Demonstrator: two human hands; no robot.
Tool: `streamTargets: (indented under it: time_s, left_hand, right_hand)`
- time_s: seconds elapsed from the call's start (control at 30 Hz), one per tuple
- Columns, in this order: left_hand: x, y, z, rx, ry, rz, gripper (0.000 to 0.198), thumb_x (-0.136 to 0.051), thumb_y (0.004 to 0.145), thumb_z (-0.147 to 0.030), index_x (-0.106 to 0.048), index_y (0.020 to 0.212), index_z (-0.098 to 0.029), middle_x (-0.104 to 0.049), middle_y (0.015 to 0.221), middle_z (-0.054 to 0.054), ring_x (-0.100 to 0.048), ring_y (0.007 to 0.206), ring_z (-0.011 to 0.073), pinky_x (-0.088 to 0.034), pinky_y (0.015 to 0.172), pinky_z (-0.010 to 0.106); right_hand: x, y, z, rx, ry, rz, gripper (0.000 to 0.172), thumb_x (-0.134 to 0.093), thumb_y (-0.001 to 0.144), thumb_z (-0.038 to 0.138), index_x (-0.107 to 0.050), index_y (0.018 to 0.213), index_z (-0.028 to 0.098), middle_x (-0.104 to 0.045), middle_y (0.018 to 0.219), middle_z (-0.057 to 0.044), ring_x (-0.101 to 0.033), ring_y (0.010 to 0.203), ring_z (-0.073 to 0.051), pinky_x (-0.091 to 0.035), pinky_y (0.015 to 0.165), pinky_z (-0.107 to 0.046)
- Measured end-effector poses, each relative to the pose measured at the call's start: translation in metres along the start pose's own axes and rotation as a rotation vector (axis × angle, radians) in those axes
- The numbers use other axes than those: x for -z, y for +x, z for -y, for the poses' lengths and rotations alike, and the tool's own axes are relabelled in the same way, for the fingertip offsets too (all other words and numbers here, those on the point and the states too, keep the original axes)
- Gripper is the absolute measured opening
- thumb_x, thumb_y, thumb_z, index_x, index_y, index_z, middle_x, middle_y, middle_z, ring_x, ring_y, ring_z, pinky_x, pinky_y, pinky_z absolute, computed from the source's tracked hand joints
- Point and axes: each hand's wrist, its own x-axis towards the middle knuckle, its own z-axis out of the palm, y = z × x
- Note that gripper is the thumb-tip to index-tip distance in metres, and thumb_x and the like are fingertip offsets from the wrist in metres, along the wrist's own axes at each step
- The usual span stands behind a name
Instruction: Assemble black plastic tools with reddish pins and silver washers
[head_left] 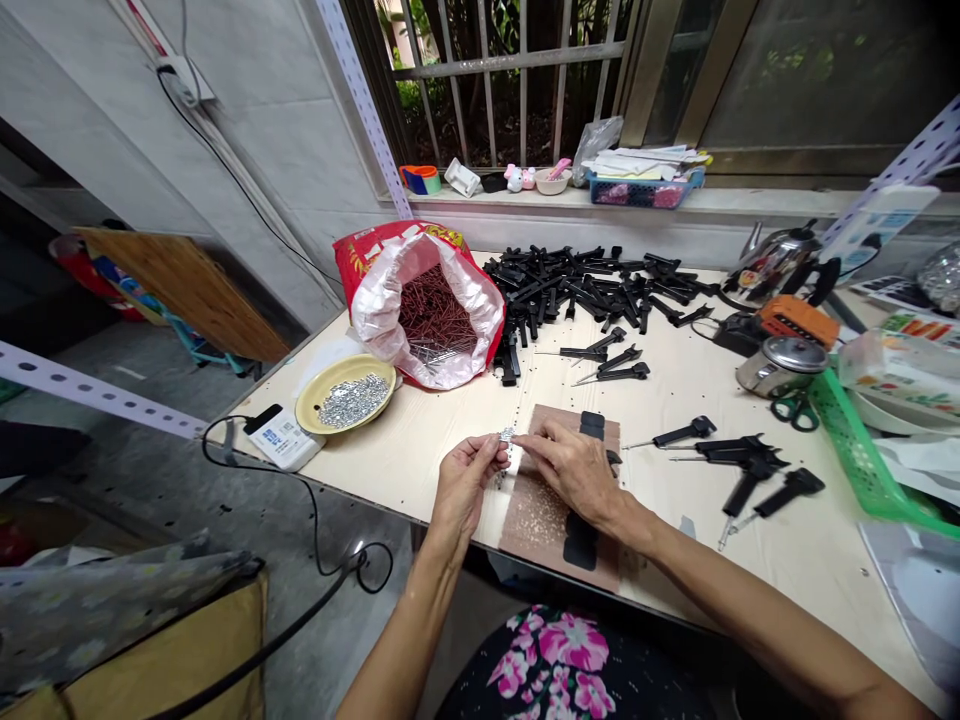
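My left hand (466, 478) pinches several small silver metal pieces (507, 435) between thumb and fingers, above the front of the table. From the other side my right hand (576, 472) reaches in, its fingertips bent together at these pieces; whether it grips one is too small to see. Under the right hand lies a brown board (536, 520) with black pads (580, 543) on it and pale specks across its surface. To the left, a yellow dish (307, 405) contains many more of the silver pieces.
A red bag (352, 262) of brown, screw-like rods stands behind the dish. Black plastic parts (585, 280) are heaped at the back; others with metal shafts (795, 487) lie at right. Beyond are scissors (795, 412), a metal pot (780, 368) and a green basket (847, 460).
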Motion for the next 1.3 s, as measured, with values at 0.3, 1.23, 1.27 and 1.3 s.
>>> streamTargets:
  time_s: [0.3, 1.23, 1.27, 1.3]
  left_hand:
    - [0.0, 0.004, 0.007, 0.034, 0.052, 0.037, 0.032, -0.081, 0.059, -0.029, -0.067, 0.08, -0.01, -0.066, 0.07, 0.003, -0.058, 0.058, 0.0077, -0.05, 0.061, 0.021]
    - [-0.011, 0.007, 0.02, -0.139, 0.286, 0.084, 0.027, -0.072, 0.07, -0.034, -0.065, 0.081, -0.011, -0.063, 0.066, 0.002, -0.056, 0.061, 0.0095, -0.044, 0.062, 0.021]
    - [-0.011, 0.007, 0.02, -0.137, 0.285, 0.086, 0.026, -0.072, 0.07, -0.034, -0.065, 0.081, -0.011, -0.063, 0.066, 0.002, -0.056, 0.061, 0.0096, -0.044, 0.062, 0.021]
    - [-0.011, 0.007, 0.02, -0.134, 0.287, 0.089, 0.026, -0.072, 0.07, -0.034, -0.065, 0.081, -0.011, -0.063, 0.066, 0.002, -0.056, 0.061, 0.0097, -0.044, 0.062, 0.021]
  right_hand:
    - [-0.003, -0.007, -0.008, 0.052, -0.04, -0.071, 0.024, -0.043, 0.094, 0.027, -0.063, 0.108, 0.026, -0.059, 0.085, -0.003, -0.054, 0.076, -0.015, -0.036, 0.065, -0.024]
    - [-0.012, -0.019, -0.014, -0.132, 0.254, -0.044, 0.019, -0.042, 0.095, 0.029, -0.058, 0.096, 0.019, -0.057, 0.087, -0.003, -0.056, 0.076, -0.014, -0.042, 0.066, -0.023]
    - [-0.012, -0.019, -0.014, -0.117, 0.263, -0.041, 0.018, -0.043, 0.094, 0.028, -0.058, 0.1, 0.02, -0.056, 0.089, -0.003, -0.056, 0.077, -0.014, -0.043, 0.067, -0.024]
    - [-0.012, -0.02, -0.014, -0.106, 0.253, -0.041, 0.018, -0.044, 0.094, 0.028, -0.058, 0.104, 0.02, -0.055, 0.091, -0.004, -0.056, 0.079, -0.014, -0.044, 0.067, -0.024]
